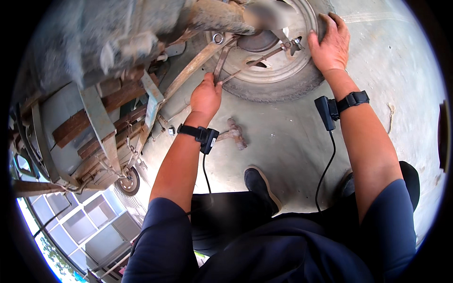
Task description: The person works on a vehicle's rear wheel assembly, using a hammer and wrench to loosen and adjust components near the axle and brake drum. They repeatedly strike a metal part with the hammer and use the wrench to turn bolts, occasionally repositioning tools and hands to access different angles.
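Observation:
My left hand (206, 96) is closed around the lower end of a flat, rusty metal bar (222, 62), which slants up toward the axle. A thin metal rod (255, 62) runs from beside that hand across the wheel to a small fitting (293, 45). Whether the hand also touches the rod I cannot tell. My right hand (331, 46) lies on the outer edge of the tyre (278, 90), thumb and fingers apart. The pale steel wheel (285, 70) carries this tyre and stands below the rusty axle (212, 18). What the fingertips touch is partly hidden.
A rusty hammer (234, 134) lies on the concrete floor near my left wrist. On the left is a raised vehicle frame with a long brown bar (193, 66) and metal brackets (100, 125). Farther off are a small wheel (128, 181) and a windowed wall (89, 221).

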`<state>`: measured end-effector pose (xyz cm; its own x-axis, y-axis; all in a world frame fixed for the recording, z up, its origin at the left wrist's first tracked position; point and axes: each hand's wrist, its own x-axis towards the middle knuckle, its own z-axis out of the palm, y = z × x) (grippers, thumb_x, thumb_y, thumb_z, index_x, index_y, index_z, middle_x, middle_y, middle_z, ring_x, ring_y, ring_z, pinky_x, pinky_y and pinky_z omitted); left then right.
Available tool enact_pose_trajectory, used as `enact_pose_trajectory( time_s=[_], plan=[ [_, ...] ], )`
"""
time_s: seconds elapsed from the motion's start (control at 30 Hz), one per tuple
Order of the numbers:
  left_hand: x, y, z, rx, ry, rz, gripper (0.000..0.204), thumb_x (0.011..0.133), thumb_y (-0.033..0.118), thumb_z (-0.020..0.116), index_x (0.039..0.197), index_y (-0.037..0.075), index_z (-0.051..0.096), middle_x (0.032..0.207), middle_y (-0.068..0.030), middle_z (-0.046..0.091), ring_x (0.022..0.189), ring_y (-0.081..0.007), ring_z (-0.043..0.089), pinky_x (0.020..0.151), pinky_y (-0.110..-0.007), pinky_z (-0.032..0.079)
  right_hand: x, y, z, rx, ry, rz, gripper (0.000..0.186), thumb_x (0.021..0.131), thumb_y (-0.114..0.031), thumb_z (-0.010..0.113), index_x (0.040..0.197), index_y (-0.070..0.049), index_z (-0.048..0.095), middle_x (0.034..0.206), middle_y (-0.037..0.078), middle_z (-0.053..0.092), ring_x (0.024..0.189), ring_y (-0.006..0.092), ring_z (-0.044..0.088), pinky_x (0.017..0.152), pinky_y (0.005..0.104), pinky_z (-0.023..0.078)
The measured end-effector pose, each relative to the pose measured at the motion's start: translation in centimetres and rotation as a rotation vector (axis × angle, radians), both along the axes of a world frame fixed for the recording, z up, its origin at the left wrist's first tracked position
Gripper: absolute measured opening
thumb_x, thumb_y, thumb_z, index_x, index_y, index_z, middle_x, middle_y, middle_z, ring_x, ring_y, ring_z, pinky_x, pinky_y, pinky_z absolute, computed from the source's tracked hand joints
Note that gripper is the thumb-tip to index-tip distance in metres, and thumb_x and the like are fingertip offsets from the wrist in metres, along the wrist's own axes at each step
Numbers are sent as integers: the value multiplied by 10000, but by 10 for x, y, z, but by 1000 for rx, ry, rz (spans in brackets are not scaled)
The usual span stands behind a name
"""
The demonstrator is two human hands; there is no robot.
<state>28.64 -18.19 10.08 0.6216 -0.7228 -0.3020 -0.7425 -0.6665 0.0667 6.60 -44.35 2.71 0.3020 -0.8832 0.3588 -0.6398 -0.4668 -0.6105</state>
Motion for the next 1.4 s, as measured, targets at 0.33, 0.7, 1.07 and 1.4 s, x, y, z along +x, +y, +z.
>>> enact_pose_trajectory(
  time_s=[0.33,0.7,1.07,1.4],
  plan=[
    [-7,5,-9,14,95,-1,352,942,301,601,1105,6,499,888,-266,671,834,-454,652,715,-529,512,2,0,5,38,66,-14,551,800,-308,662,1320,-155,560,1436,88,437,1323,339,389,1109,426,364],
    [-9,62,26,0,486,58,252,971,244,582,1048,6,550,784,-124,634,730,-264,636,705,-372,521,3,-1,-2,-17,49,1,573,790,-312,675,1325,-146,556,1440,108,436,1321,348,388,1121,429,345],
    [-30,97,104,-29,1084,240,359,1041,343,487,1176,31,603,839,-13,644,789,-100,595,741,-246,481,-8,-35,-28,-86,55,125,670,821,-506,679,1341,-100,559,1436,179,458,1385,347,341,1154,413,296],
    [-49,108,97,-318,1283,388,359,1011,413,539,1085,75,637,884,-17,645,887,-123,589,786,-284,479,30,115,76,420,45,549,521,945,-510,554,1178,-54,648,1017,129,713,972,244,665,856,354,502]
  ],
)
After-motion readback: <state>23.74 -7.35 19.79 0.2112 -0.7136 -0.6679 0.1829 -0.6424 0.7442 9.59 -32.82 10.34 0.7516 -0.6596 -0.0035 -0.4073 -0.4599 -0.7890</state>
